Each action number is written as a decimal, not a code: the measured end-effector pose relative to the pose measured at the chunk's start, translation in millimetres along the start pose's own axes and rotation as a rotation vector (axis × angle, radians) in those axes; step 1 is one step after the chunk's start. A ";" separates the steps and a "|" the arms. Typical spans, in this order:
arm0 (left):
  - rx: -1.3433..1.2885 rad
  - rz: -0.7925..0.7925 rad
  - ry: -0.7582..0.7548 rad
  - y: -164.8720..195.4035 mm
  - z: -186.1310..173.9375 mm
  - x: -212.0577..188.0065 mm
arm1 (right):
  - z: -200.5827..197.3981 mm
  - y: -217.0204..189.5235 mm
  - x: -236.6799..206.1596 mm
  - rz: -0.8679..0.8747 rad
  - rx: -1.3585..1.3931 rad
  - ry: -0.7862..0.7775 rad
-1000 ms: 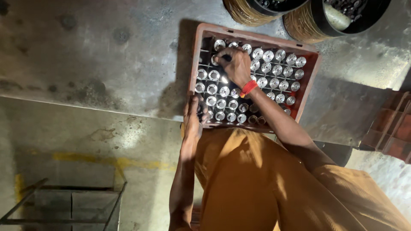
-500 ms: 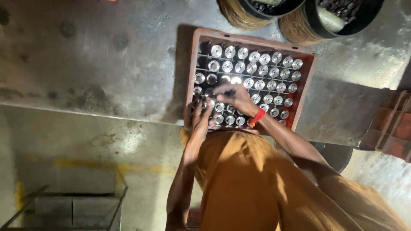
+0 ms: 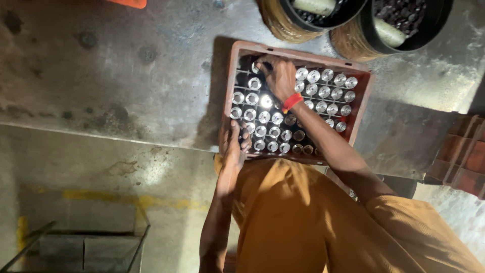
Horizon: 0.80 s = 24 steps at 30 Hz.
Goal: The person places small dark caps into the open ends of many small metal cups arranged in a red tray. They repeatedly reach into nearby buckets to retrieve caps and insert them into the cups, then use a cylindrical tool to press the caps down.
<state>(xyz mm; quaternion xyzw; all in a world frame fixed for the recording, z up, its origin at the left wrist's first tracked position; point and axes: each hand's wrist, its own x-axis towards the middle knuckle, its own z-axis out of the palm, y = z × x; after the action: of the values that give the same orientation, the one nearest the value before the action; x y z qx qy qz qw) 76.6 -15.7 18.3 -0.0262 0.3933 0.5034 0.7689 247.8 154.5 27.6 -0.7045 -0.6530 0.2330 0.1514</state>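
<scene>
While right hand (image 3: 281,77) reaches, cylinders (image 3: 323,93) stand upright.

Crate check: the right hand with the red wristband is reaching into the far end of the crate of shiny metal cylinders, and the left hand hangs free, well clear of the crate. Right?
Not quite. The head view shows the left hand resting on the crate's near corner, not hanging clear. The rest stands: the right hand, with the red wristband, reaches into the far end of the crate among the shiny metal cylinders.

Two dark buckets (image 3: 404,25), stacked red crates (image 3: 462,156), metal rack (image 3: 81,247)
</scene>
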 end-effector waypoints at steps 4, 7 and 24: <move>0.253 0.040 -0.059 4.5 4.4 -8.0 | -10.5 14.2 -48.7 -0.211 0.473 0.010; 0.316 -0.093 -0.115 -2.3 4.4 -15.5 | -5.5 24.9 -125.1 0.049 1.138 -0.648; 0.000 0.017 0.068 -41.4 -37.5 -8.3 | 16.6 50.3 -112.1 -0.265 -0.005 -0.148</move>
<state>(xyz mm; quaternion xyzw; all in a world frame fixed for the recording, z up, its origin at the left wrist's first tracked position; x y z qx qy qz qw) 86.3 -58.7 -17.0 -0.0399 0.4196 0.5086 0.7508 277.5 36.8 2.2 -0.5933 -0.7503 0.2608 0.1304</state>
